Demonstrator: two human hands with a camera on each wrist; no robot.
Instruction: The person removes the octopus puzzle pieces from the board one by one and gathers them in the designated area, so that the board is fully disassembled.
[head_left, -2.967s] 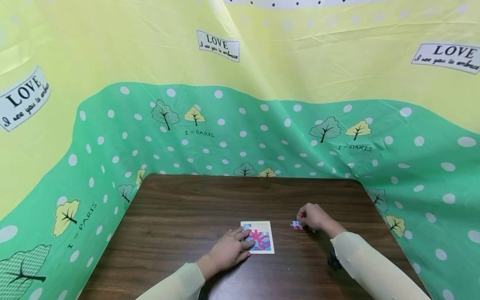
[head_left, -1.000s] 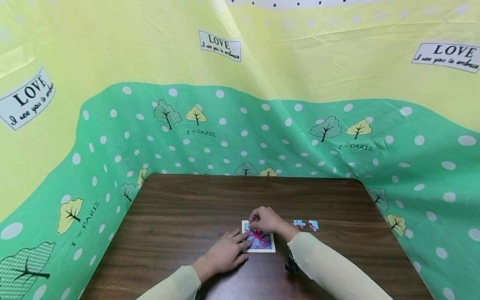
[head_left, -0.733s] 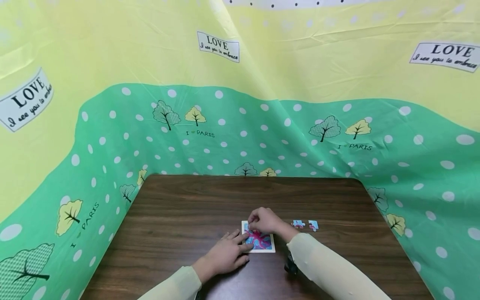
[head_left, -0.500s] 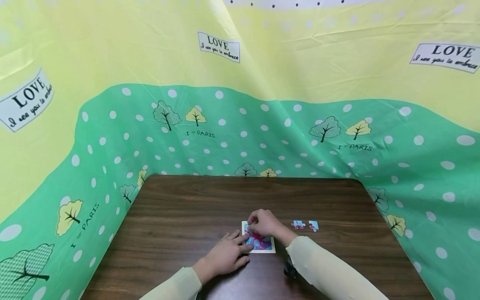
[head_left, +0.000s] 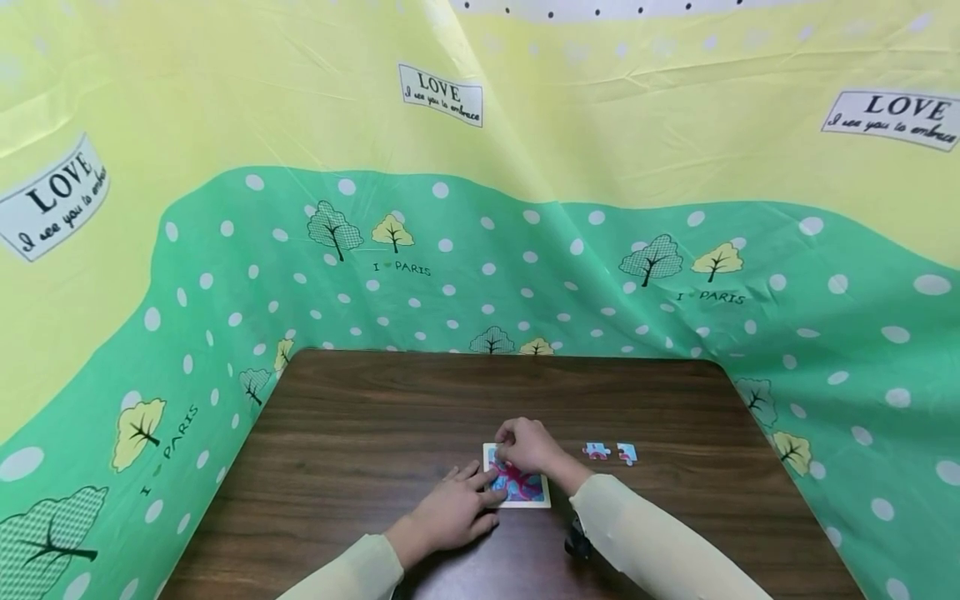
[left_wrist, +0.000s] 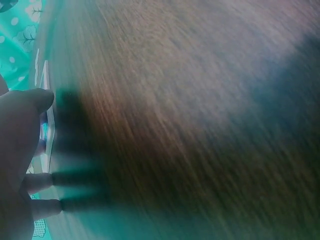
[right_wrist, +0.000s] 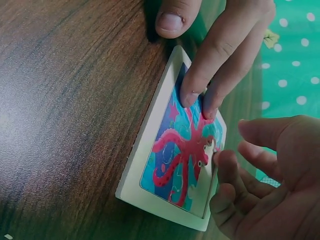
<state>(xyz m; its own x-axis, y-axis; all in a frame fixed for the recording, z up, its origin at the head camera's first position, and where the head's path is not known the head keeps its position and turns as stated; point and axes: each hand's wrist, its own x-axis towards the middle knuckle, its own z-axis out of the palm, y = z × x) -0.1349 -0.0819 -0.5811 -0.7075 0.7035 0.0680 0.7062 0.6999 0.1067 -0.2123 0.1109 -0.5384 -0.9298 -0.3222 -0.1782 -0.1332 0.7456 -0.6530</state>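
Note:
A small jigsaw puzzle (head_left: pixel 521 492) with a pink octopus on blue lies in a white frame (right_wrist: pixel 131 192) on the table. My left hand (head_left: pixel 450 508) is spread from the left, two fingertips resting on the picture in the right wrist view, thumb off the frame. My right hand (head_left: pixel 528 444) is bent over the puzzle's upper left corner. In the right wrist view one curled fingertip meets a puzzle piece (right_wrist: pixel 212 143) there; its thumb stands apart, and whether it pinches the piece is unclear. Bare white backing shows in the frame's far right part.
Two loose puzzle pieces, one on the left (head_left: pixel 597 451) and one on the right (head_left: pixel 627 452), lie right of the frame. The dark wooden table (head_left: pixel 360 417) ends at a green and yellow printed cloth (head_left: pixel 480 250).
Three seconds ago my right hand was over the loose pieces; it has since come left to the puzzle's upper left corner. Over the last second it shifts barely. My left hand stays put.

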